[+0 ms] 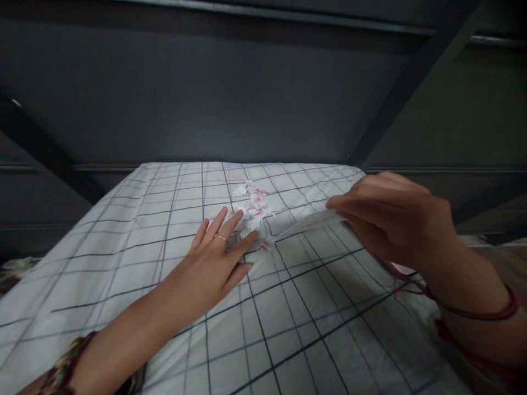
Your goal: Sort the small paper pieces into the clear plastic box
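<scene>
My left hand (218, 252) lies with its fingers spread over a loose pile of torn paper scraps (256, 202), white with pink marks. Its fingertips touch the near part of the pile. A ring is on one finger. On the right, my right hand (389, 214) is closed in a pinch on a raised fold of the white checked cloth (308, 222). The fold runs from the fingers down toward the scraps, and one scrap (268, 243) lies by its lower end. Part of the pile is hidden under my left fingers.
The checked cloth covers a surface that ends against a dark panel (247, 93) with metal ribs. At the far left, below the surface, some blurred clutter (18, 267) shows. A small pink thing (403, 269) is partly visible below my right wrist.
</scene>
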Available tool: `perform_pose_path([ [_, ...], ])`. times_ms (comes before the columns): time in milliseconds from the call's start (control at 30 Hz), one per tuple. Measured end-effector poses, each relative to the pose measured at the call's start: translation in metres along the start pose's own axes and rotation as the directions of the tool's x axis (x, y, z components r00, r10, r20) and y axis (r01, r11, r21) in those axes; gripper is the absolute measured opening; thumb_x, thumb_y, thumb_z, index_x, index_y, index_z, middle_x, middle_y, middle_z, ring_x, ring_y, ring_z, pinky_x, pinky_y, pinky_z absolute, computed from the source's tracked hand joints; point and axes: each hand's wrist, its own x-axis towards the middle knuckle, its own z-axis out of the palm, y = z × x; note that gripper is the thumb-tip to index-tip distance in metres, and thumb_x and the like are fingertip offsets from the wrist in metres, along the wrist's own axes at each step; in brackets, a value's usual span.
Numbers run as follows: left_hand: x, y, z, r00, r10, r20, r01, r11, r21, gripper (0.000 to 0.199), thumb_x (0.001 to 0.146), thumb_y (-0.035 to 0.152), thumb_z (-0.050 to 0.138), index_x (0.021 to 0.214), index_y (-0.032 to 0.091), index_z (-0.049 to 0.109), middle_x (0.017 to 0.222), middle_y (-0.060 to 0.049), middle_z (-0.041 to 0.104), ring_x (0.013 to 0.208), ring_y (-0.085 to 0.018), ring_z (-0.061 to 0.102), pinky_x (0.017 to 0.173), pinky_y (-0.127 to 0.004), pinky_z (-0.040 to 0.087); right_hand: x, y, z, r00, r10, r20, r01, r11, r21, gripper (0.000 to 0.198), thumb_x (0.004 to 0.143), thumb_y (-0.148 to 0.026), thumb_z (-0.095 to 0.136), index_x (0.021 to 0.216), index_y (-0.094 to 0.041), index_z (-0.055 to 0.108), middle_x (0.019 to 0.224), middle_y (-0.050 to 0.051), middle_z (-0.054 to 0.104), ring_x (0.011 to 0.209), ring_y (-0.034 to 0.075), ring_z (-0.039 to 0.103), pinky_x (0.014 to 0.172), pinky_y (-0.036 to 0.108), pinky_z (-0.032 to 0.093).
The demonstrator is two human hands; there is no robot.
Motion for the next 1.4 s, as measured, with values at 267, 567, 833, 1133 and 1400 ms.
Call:
perform_pose_path([
  [267,0.0,0.001,0.001,1.0,-0.006,-0.021,0.006,1.0,0.011,0.039,0.095,0.026,0.051,0.134,0.02,0.054,0.15,-0.016,0.036,0.141,-0.043,0.022,0.106,-0.065,0.03,0.0,0.0,0.0,1.0,0.007,0.015,-0.007,1.0,-0.03,0.023,0.08,-0.003,0.046,0.092,-0.021,0.054,0.064,-0.002,0.055,0.062,0.017,0.046,0.058,0.032,0.037],
  [567,-0.001,0.0,0.002,0.999,0.012,-0.033,-0.012,1.0,0.008,0.038,0.095,0.025,0.05,0.132,0.017,0.056,0.148,-0.021,0.036,0.138,-0.045,0.025,0.103,-0.067,0.031,-0.001,0.001,-0.007,0.998,0.044,0.034,-0.047,0.995,0.089,0.022,0.082,-0.003,0.046,0.093,-0.021,0.055,0.065,-0.002,0.055,0.062,0.014,0.047,0.058,0.03,0.037],
  [833,0.0,0.0,0.002,0.999,0.033,-0.039,-0.033,0.999,-0.003,0.038,0.094,0.022,0.051,0.131,0.015,0.057,0.146,-0.023,0.035,0.138,-0.048,0.025,0.102,-0.068,0.032,-0.003,0.001,-0.014,0.997,0.079,0.022,-0.082,0.96,0.266,0.018,0.084,-0.007,0.052,0.092,-0.021,0.057,0.064,-0.002,0.056,0.06,0.011,0.05,0.058,0.028,0.041],
  [1133,0.001,0.0,0.0,0.997,0.061,-0.051,-0.062,0.998,-0.016,0.036,0.095,0.019,0.05,0.129,0.014,0.059,0.144,-0.024,0.038,0.137,-0.05,0.026,0.102,-0.069,0.033,-0.006,0.0,-0.025,0.988,0.148,0.037,-0.151,0.928,0.341,0.015,0.088,-0.013,0.051,0.093,-0.024,0.058,0.061,-0.003,0.056,0.06,0.011,0.056,0.055,0.027,0.043],
  [1400,0.002,0.001,0.0,0.999,0.017,-0.05,-0.017,1.0,0.01,0.04,0.093,0.025,0.053,0.13,0.009,0.056,0.144,-0.024,0.041,0.137,-0.048,0.028,0.102,-0.069,0.032,-0.002,0.0,-0.011,0.982,0.189,-0.01,-0.182,0.957,0.224,0.012,0.089,-0.015,0.05,0.088,-0.022,0.059,0.066,-0.001,0.061,0.061,0.012,0.056,0.056,0.026,0.042],
])
